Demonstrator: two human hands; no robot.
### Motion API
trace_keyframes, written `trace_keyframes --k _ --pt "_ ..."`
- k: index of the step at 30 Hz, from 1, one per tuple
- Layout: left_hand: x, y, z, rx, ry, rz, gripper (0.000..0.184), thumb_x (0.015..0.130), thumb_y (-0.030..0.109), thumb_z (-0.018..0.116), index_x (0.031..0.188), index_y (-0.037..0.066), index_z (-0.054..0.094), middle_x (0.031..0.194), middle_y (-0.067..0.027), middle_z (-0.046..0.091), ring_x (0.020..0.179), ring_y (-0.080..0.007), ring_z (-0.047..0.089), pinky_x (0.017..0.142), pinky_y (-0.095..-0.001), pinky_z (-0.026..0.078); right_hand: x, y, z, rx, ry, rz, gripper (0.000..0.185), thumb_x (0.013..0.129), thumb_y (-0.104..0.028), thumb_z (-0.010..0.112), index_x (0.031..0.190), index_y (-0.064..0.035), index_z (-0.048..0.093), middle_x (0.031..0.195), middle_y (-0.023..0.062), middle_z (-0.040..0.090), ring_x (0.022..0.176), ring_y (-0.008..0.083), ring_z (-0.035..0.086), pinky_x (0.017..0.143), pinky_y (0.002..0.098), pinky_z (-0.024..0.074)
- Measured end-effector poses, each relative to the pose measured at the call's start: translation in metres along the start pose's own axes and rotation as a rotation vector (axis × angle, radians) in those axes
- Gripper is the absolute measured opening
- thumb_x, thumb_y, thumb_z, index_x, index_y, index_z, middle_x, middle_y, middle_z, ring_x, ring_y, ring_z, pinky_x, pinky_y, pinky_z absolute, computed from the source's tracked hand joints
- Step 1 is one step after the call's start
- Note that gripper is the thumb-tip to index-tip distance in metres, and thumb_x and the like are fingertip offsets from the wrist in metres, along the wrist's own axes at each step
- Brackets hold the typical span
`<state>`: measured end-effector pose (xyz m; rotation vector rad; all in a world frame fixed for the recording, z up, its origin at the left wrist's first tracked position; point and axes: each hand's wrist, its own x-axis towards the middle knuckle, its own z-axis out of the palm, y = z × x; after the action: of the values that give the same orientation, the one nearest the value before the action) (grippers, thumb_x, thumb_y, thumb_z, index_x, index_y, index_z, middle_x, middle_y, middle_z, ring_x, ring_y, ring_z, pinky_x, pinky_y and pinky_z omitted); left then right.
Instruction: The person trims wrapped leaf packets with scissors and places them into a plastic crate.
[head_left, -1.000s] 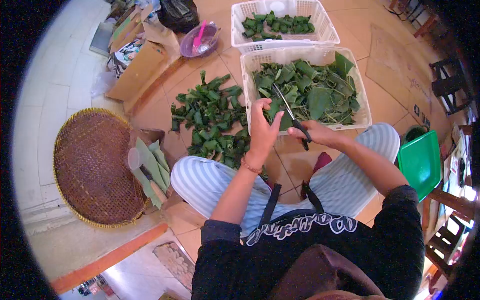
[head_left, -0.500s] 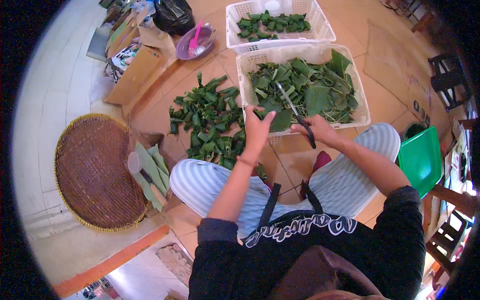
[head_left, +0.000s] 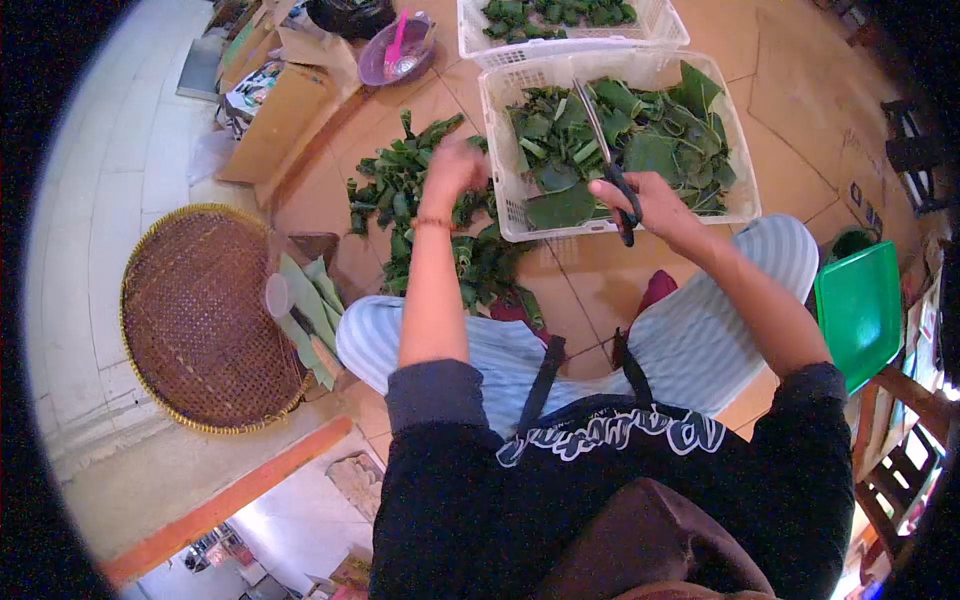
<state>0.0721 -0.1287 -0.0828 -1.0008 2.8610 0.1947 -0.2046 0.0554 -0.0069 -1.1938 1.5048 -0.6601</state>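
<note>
My right hand [head_left: 648,205] holds black-handled scissors [head_left: 606,140] over the near edge of a white crate [head_left: 620,62]. The blades point away from me, above cut green leaves [head_left: 655,155] in the crate. My left hand [head_left: 457,165] is over a pile of rolled green leaf pieces [head_left: 400,185] on the tiled floor, left of the crate. Its fingers are smeared by motion, and whether anything is in them cannot be made out.
A second white crate [head_left: 580,42] with rolled leaves stands behind the first. To the left are a round woven tray [head_left: 205,320], a cardboard box [head_left: 280,125] and a purple bowl [head_left: 375,62]. A green tray [head_left: 858,315] is at the right.
My left hand has moved left from the crate's near corner to the leaf pile. My right hand still holds the scissors, shifted slightly to the right. The view has shifted.
</note>
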Motion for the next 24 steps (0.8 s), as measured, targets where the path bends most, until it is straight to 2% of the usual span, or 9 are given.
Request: trace_keyframes --k 2,3,4,7,9,15,17,18,24 --pt "-0.037 0.031 0.045 -0.641 -0.345 -0.503 0.016 0.069 0.015 0.06 0.072 -0.001 0.059 0.072 -0.0138 0.062 0.066 -0.0197 0.062 0.055 -0.0341 0.049 0.0 -0.003 0.004 0.057 -0.031 -0.008 0.048 0.08 -0.05 0.056 0.062 -0.0056 0.052 0.056 0.0012 0.049 0.052 0.0098 0.047 0.048 0.0251 0.0385" --pt "-0.056 0.047 0.067 -0.841 -0.422 -0.81 0.015 0.066 0.015 0.059 0.067 -0.001 0.061 0.074 -0.0163 0.063 0.064 -0.0201 0.063 0.053 -0.0339 0.049 0.001 -0.004 0.006 0.084 -0.047 -0.012 0.048 0.08 -0.05 0.056 0.063 -0.0053 0.052 0.057 0.0014 0.049 0.052 0.01 0.048 0.048 0.0254 0.039" --pt "-0.067 0.052 0.112 -0.832 -0.425 -0.883 0.016 0.069 0.014 0.057 0.075 0.0 0.06 0.078 -0.0178 0.062 0.068 -0.023 0.063 0.055 -0.0358 0.049 0.002 -0.004 0.008 0.081 -0.059 -0.024 0.048 0.079 -0.05 0.057 0.063 -0.0051 0.052 0.057 0.0015 0.049 0.052 0.0101 0.048 0.048 0.0255 0.0395" --pt "-0.082 0.075 0.266 -0.331 -0.202 -0.693 0.023 0.078 0.014 0.051 0.096 0.001 0.054 0.089 -0.0221 0.059 0.08 -0.0315 0.062 0.062 -0.0413 0.051 0.01 -0.001 0.016 0.064 -0.073 -0.066 0.049 0.078 -0.051 0.059 0.063 -0.0047 0.053 0.057 0.0018 0.05 0.052 0.0103 0.049 0.048 0.0256 0.0407" --pt "-0.093 0.109 0.24 -0.128 0.079 -0.664 0.016 0.083 0.013 0.045 0.09 0.004 0.057 0.102 -0.0183 0.052 0.09 -0.0345 0.056 0.068 -0.0435 0.05 0.011 -0.002 0.02 0.041 -0.062 -0.085 0.048 0.077 -0.051 0.06 0.064 -0.0046 0.054 0.057 0.0017 0.05 0.051 0.0102 0.049 0.048 0.0256 0.0411" --pt "-0.084 0.119 0.246 -0.233 0.051 -0.686 0.018 0.08 0.016 0.049 0.092 0.007 0.059 0.101 -0.0121 0.048 0.089 -0.0308 0.053 0.072 -0.043 0.048 0.015 -0.008 0.018 0.029 -0.07 -0.092 0.048 0.076 -0.05 0.061 0.061 -0.0051 0.053 0.056 0.002 0.051 0.052 0.0102 0.05 0.048 0.0249 0.0414" --pt "-0.085 0.123 0.247 -0.129 -0.181 -0.639 0.022 0.078 0.018 0.051 0.095 0.006 0.059 0.102 -0.0126 0.05 0.092 -0.0304 0.054 0.073 -0.0427 0.047 0.013 -0.008 0.017 0.012 -0.056 -0.078 0.048 0.076 -0.05 0.061 0.061 -0.0049 0.052 0.056 0.0018 0.051 0.052 0.0101 0.05 0.048 0.0246 0.0411" --pt "-0.091 0.119 0.264 -0.433 -0.039 -0.582 0.027 0.075 0.018 0.054 0.098 0.004 0.06 0.104 -0.0159 0.054 0.099 -0.0296 0.054 0.077 -0.0411 0.047 0.012 -0.008 0.017 0.001 -0.055 -0.111 0.049 0.075 -0.05 0.062 0.061 -0.004 0.053 0.056 0.0021 0.051 0.052 0.0102 0.051 0.048 0.0244 0.0415" --pt "-0.067 0.181 0.077 -1.189 -0.085 -0.712 0.036 0.089 0.025 0.039 0.116 0.005 0.051 0.116 -0.0186 0.051 0.105 -0.037 0.049 0.089 -0.0422 0.04 0.006 -0.012 0.013 -0.012 -0.081 -0.063 0.051 0.074 -0.051 0.063 0.063 -0.002 0.056 0.056 0.0028 0.052 0.053 0.0099 0.052 0.049 0.0256 0.0434"
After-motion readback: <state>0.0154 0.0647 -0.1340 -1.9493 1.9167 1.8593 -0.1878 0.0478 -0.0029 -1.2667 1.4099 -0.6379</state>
